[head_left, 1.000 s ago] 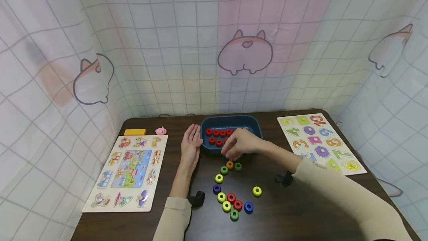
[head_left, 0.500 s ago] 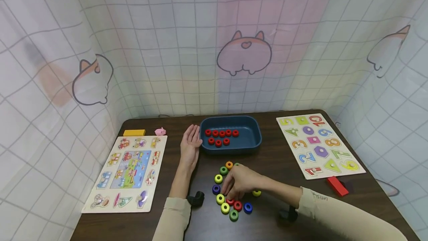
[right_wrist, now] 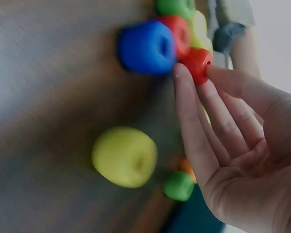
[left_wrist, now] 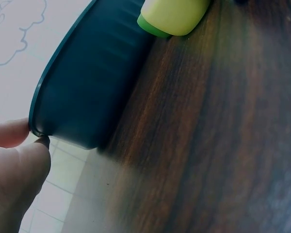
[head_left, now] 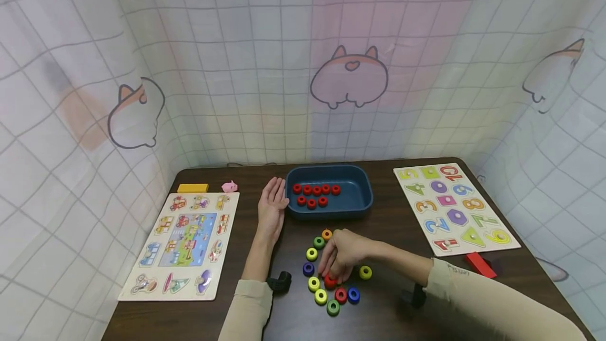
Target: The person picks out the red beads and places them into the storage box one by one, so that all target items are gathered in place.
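My right hand pinches a red ring-shaped bead between thumb and index finger, low over the table among the loose beads. Touching that group in the right wrist view are a blue bead and another red bead. My left hand lies palm up against the left side of a dark blue bin, its fingers extended. In the left wrist view its thumb meets the bin's rim. Several red beads sit in two rows inside the bin, toward its left.
Loose beads curve across the table, among them an orange bead and a yellow bead. A picture puzzle board lies left, a number puzzle board right. Beyond are a yellow block, a pink pig and a red block.
My right hand has moved from over the bin down to the loose beads and now pinches a red bead. Another red bead shows in the bin's back row. My left hand stays put.
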Available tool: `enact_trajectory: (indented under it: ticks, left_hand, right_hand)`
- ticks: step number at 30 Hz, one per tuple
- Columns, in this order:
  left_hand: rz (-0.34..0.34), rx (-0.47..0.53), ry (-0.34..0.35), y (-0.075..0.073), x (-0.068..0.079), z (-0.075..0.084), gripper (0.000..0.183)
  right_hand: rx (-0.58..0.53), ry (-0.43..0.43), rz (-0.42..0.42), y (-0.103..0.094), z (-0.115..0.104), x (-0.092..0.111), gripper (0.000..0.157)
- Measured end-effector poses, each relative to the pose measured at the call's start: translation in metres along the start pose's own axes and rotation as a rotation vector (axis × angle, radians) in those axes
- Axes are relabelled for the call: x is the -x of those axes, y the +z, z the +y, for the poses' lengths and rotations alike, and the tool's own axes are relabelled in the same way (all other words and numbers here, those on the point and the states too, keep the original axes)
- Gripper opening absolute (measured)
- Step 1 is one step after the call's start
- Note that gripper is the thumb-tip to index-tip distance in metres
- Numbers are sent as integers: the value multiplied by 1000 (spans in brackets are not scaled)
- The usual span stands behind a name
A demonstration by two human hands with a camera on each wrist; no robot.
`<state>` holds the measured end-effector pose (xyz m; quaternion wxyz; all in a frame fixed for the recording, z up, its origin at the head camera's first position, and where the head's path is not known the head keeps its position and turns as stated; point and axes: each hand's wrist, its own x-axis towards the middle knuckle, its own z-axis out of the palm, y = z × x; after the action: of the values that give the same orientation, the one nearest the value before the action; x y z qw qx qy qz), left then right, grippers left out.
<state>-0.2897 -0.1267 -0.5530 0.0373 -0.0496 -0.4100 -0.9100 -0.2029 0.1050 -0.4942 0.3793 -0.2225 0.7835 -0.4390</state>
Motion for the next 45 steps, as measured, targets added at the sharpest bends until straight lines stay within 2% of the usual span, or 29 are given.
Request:
enact_trajectory:
  ticks: [3,6,9,13,16,21,26,30,35,38,40,45]
  left_hand:
    - [-6,-11,3,1,0,-1,73]
    - [-5,-17,4,1,1,-2,74]
    - [1,-18,-5,2,2,-6,73]
    - [-2,-11,-15,3,3,-11,74]
    - [-6,-4,-15,5,4,-14,74]
    - [-21,-1,-6,7,5,-16,75]
    - [-31,6,-5,6,4,-17,76]
    - [-35,3,8,5,3,-16,76]
    - [-39,-10,8,4,3,-12,76]
    - [-39,-15,6,3,2,-9,75]
    - [-36,-11,7,2,1,-7,75]
    - [-26,18,0,-1,0,-1,74]
  right_hand:
    - [-33,-7,-10,-26,-13,-3,22]
    - [-68,-10,4,-63,-28,-9,27]
    - [-75,6,68,-103,-34,-19,31]
    - [-27,62,194,-141,-22,-36,30]
    - [59,105,283,-149,-4,-50,25]
    - [173,109,378,-142,17,-66,20]
    - [191,74,356,-135,19,-70,23]
    - [140,57,366,-137,12,-60,27]
    - [131,-59,389,-128,-1,-29,25]
    - [151,-121,338,-107,-12,-7,24]
    - [168,-137,265,-87,-17,6,23]
    - [340,-191,82,-32,-3,21,19]
